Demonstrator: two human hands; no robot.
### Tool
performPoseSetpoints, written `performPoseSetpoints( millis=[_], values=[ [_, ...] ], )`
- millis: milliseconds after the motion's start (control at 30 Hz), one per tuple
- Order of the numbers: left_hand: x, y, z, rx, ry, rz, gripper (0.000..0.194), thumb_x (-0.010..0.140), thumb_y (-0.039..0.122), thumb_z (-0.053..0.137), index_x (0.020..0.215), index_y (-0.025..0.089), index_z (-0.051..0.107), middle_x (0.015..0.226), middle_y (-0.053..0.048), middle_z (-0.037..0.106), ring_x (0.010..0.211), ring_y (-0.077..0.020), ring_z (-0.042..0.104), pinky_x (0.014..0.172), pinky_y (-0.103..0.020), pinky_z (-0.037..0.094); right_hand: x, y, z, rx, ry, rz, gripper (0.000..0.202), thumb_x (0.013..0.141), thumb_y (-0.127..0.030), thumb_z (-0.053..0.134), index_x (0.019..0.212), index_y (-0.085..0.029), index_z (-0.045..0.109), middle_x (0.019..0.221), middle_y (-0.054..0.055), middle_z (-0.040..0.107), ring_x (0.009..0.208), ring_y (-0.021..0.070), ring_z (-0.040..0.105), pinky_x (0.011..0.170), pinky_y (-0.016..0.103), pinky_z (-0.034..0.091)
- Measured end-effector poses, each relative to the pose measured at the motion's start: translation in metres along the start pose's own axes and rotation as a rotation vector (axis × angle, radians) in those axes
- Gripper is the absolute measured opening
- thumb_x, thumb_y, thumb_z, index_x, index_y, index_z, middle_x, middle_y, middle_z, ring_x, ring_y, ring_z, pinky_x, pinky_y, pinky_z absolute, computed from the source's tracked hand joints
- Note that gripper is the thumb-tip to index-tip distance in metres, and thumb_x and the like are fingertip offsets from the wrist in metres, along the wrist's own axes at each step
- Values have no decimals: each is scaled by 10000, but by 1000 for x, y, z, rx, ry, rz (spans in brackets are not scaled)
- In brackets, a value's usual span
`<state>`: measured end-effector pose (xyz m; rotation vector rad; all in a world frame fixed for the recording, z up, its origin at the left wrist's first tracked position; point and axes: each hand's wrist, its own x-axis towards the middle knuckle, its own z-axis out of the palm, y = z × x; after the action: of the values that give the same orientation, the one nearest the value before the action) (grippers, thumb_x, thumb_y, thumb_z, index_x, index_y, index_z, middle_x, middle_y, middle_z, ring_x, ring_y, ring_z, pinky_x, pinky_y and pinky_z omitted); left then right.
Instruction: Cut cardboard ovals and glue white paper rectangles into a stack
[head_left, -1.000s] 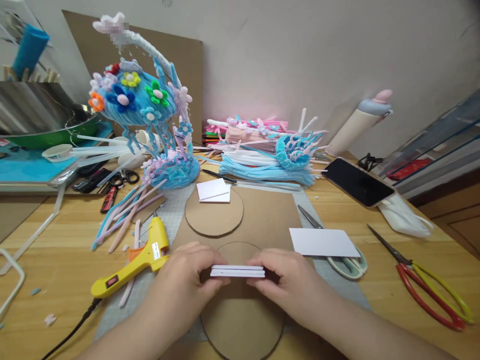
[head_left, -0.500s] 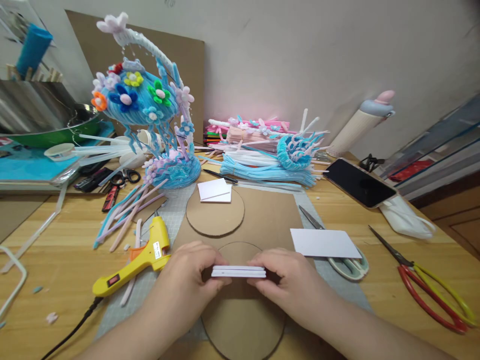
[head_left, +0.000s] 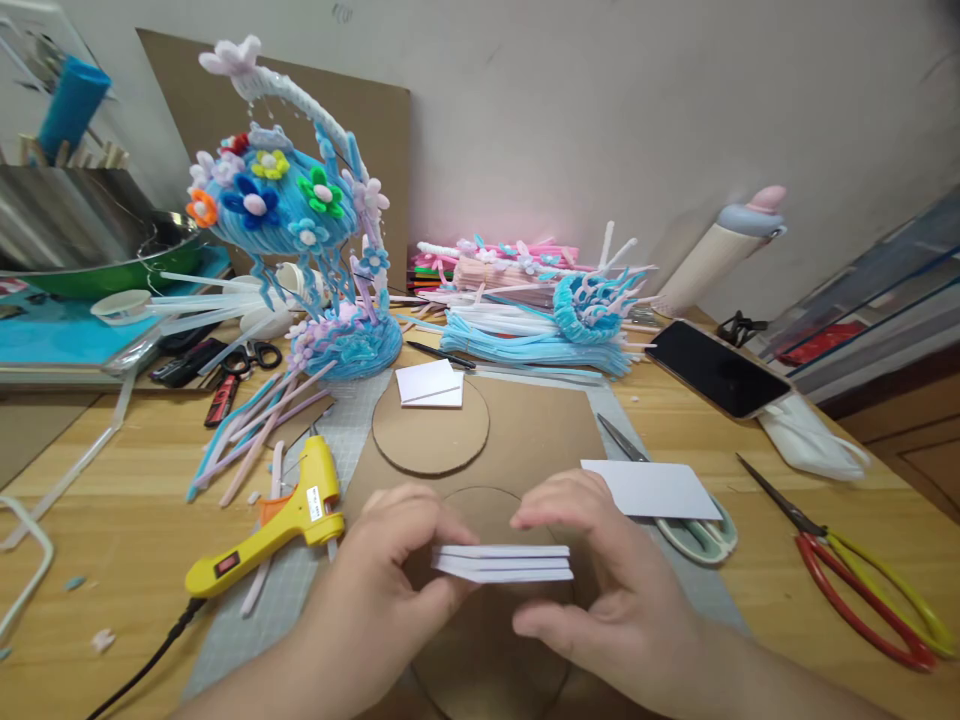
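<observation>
A small stack of white boards point(head_left: 510, 563) is seen edge-on above the brown cardboard point(head_left: 547, 420). My left hand point(head_left: 405, 570) pinches its left end between thumb and fingers. My right hand point(head_left: 592, 580) is spread around the right end, thumb below and fingers above, with gaps to the boards. Below the stack, a circle outline shows on the cardboard. Beyond it lies a cut cardboard disc point(head_left: 427, 440) with small white pieces point(head_left: 431, 384) on top.
A yellow glue gun point(head_left: 277, 530) lies at left, its cord running down. On the right are a white card point(head_left: 660, 490) over scissors point(head_left: 697, 540), red-and-yellow scissors point(head_left: 847, 580) and a phone point(head_left: 716, 368). Behind stand a blue flowered craft point(head_left: 285, 200) and pipe cleaner bundles point(head_left: 525, 335).
My right hand has let go of the stack's right end, and its thumb and fingers have spread apart. The stack has shifted slightly right and nearer, still in my left hand.
</observation>
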<state>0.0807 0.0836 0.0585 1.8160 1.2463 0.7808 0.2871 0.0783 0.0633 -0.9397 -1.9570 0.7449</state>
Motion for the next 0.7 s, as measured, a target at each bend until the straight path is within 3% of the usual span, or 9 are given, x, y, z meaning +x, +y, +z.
performPoseSetpoints(
  millis=[133,267,400,600,700],
  values=[
    [-1,-1,5,-85,-30,-82,73,723,200,686,736,260,646,772,8,659,822,-224,588,741,-362,410,1,2,5,56,-47,46,158,820,-161,659,921,-264,596,842,-20,658,792,175,579,765,362,369],
    [-4,-2,2,-10,51,31,385,637,181,783,965,286,613,950,5,648,947,-237,556,820,-378,392,4,0,8,-92,-126,85,225,758,-39,619,858,-240,598,749,-36,641,706,157,556,738,362,326],
    [-3,0,-4,133,1,133,93,782,191,654,808,269,612,764,33,634,811,-199,555,769,-367,364,5,-1,6,-158,-164,90,197,793,-69,611,884,-244,612,749,-34,630,718,157,548,752,365,311],
    [0,-5,-4,276,-58,-103,159,729,98,593,776,249,606,797,10,636,827,-230,535,731,-370,374,8,3,2,-231,-219,126,209,764,-98,698,897,-237,616,823,-39,665,797,165,552,779,362,290],
    [1,-5,-4,287,-72,-117,175,711,158,673,848,261,637,848,4,650,832,-238,541,730,-373,378,9,6,3,-264,-253,173,185,764,-100,701,866,-232,620,815,-49,673,788,158,553,777,358,284]
  ],
)
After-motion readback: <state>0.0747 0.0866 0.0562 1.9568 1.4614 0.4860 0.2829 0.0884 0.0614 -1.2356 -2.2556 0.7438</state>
